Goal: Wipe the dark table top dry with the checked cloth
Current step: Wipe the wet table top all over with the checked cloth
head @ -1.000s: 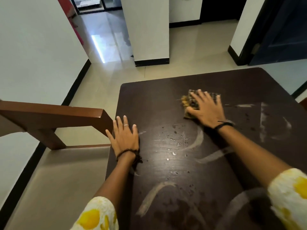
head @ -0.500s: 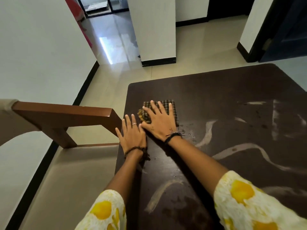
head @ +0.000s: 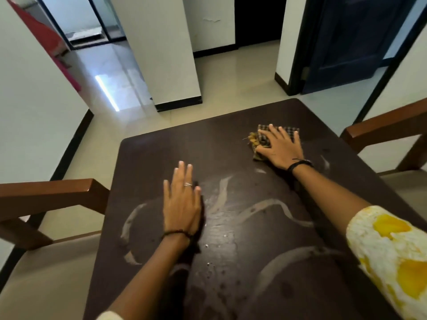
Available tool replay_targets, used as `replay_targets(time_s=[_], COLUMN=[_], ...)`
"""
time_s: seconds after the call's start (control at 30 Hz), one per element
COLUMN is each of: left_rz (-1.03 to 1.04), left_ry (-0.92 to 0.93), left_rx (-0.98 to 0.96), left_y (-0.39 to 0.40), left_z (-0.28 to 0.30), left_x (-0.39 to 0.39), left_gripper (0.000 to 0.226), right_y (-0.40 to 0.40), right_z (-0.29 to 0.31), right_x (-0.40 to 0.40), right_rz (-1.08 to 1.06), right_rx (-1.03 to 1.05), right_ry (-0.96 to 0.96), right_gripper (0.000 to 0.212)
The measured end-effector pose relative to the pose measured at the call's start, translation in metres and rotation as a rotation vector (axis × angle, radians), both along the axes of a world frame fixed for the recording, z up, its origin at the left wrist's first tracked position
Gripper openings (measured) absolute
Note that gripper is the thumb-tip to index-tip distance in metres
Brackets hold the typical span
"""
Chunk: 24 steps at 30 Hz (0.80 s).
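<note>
Table: dark brown top, near edge cut off by the bottom of the frame, right near corner hidden under the person's right forearm and yellow-patterned sleeve. Pale curved smears and small droplets lie across the middle and near part; whether the far left part is dry or only unlit cannot be told.

Checked cloth: bunched on the far right part of the table, mostly hidden beneath the palm – only its far edge, a left corner and a yellowish fringe show.

Right hand: flat on the cloth, fingers spread wide, pressing it to the table; dark band at the wrist.

Left hand: fingers straight and close together, nothing in it, a ring on one finger, a dark band at the wrist. Slightly blurred, with a shadow along its right side; whether the palm touches the table or hovers just above cannot be told.

Wooden rails: one at the left edge of the table, one at the right, both cut by the frame; what they belong to is not clear.

Change from half a second ago – the cloth and right hand, then at the table's far left beside the left hand, now sit far right. The left hand has left the table's left edge and lies further in, well apart from the cloth.
</note>
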<state>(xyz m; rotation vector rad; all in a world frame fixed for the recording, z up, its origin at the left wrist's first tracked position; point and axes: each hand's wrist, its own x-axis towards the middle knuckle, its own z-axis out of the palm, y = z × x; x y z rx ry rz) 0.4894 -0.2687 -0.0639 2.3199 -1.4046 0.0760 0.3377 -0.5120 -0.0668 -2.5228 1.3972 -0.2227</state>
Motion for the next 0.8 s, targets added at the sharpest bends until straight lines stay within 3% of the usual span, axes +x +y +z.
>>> replay_targets(time_s=[0.13,0.4,0.67,0.8], left_rz=[-0.100,-0.021,-0.036,-0.028], left_ry=[0.070,0.049,0.074,0.065], left_rx=[0.041,0.188,0.169,0.168], left_y=[-0.036,-0.063,-0.061,-0.061], left_z=[-0.007,-0.022,-0.019,-0.019], left_x=[-0.069,-0.111,-0.113,-0.113], left_gripper=[0.053,0.052,0.049,0.048], right_y=[-0.005,0.016,-0.064,-0.053], right_z=[0.006,-0.005,-0.001,-0.003], right_x=[-0.008,-0.029,-0.069,-0.090], right_rz=[-0.001,0.318,0.090,0.079], right_rx=[0.045,-0.062,-0.011,-0.026], right_ry=[0.024,-0.032,-0.010,-0.003], right_gripper=[0.059,0.059,0.060,0.061])
